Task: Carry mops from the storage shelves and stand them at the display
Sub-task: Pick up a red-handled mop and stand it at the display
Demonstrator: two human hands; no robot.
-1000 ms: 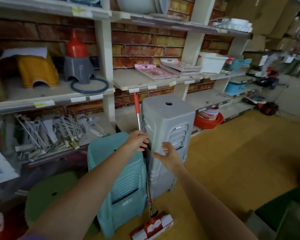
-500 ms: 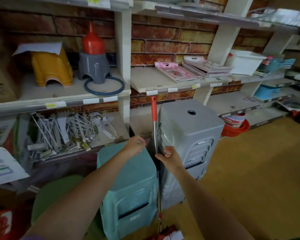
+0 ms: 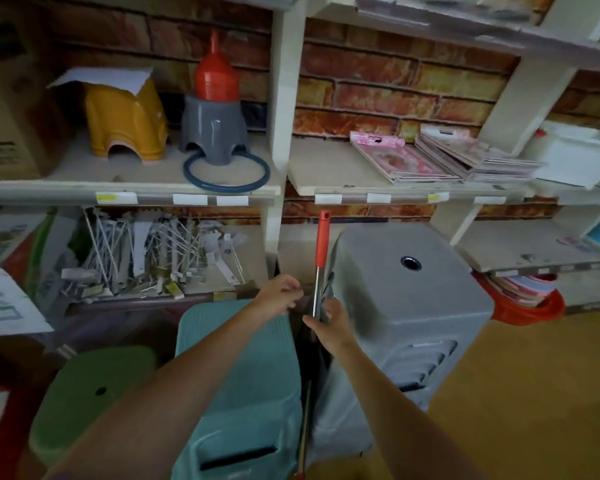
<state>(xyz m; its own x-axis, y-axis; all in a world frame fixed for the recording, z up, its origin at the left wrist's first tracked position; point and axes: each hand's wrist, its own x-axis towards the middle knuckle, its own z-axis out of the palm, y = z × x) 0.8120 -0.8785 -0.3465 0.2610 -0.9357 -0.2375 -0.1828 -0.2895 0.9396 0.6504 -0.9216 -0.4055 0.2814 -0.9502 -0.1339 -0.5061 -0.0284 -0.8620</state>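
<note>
Head view – mop: the mop (image 3: 317, 282) stands nearly upright in the narrow gap between the teal stool stack (image 3: 238, 382) and the grey stool stack (image 3: 406, 306), its red grip just below the shelf edge (image 3: 374, 197); its head is out of sight at the bottom.
Head view – right hand: the right hand (image 3: 328, 323) curls round the metal shaft on the grey stack's side.
Head view – left hand: the left hand (image 3: 279, 294) sits just beside the shaft with fingers loosely bent, holding nothing that I can see.
Risk – tipping: with one hand steadying it, the tall handle could lean and slide down between the stacks.
Risk – snagging: lifting it straight up may knock the grip against the shelf edge, or drag the grey stack – both are close.
</note>
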